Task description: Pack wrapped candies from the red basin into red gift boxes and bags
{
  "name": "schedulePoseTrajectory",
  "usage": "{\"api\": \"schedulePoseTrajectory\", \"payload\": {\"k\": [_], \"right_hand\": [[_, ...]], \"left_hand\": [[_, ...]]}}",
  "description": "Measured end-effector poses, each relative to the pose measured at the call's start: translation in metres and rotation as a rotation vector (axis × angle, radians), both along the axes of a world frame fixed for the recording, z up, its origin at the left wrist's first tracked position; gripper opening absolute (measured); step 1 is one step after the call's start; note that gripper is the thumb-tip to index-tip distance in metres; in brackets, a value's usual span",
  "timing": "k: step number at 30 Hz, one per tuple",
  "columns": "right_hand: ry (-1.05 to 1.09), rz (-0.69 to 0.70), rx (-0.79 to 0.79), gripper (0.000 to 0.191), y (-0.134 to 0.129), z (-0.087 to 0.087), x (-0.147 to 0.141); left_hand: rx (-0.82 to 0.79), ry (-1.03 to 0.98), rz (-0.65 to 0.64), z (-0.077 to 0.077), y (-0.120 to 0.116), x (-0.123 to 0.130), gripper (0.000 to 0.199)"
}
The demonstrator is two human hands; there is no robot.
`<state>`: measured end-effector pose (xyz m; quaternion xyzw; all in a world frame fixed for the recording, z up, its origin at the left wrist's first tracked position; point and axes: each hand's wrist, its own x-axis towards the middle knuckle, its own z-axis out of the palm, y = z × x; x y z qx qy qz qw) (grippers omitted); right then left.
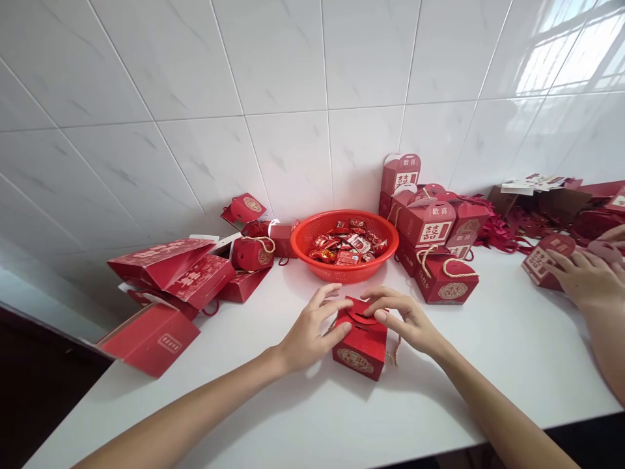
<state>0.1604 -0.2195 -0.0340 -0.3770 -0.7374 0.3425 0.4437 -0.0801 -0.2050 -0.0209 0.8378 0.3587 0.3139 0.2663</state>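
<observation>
A small red cardboard gift box [362, 348] with a gold round emblem stands on the white table in front of me. Its slotted top flaps are folded inward, partly under my fingers. My left hand [319, 326] holds the box's left top edge, thumb at the front and fingers curved behind. From the other side, my right hand [403, 319] has its thumb and fingers on the right part of the top flap. A twisted cord handle [393, 353] hangs loose at the box's right side. Whatever is inside the box is hidden.
Behind the box stands a red plastic basket [344, 270] of wrapped sweets. Red boxes and bags [195, 273] lie piled at left; stacked boxes [434, 228] stand at right. Another person's hand [586, 277] touches a box [541, 264] at far right. A tiled wall [288, 150] borders the table.
</observation>
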Motion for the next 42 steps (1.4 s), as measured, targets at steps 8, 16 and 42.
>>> {"api": "schedulePoseTrajectory", "payload": {"k": [8, 16, 42], "right_hand": [[-0.134, -0.189, -0.092, 0.045, 0.008, 0.001, 0.011], [-0.05, 0.105, -0.372, 0.053, 0.01, -0.001, 0.024], [0.44, -0.065, -0.159, 0.036, -0.029, 0.055, -0.02]], "left_hand": [[-0.302, 0.033, -0.13, 0.009, 0.009, -0.004, 0.03], [-0.329, 0.104, -0.123, 0.016, 0.014, -0.007, 0.031], [-0.469, -0.306, -0.261, 0.081, -0.013, 0.002, 0.055]]}}
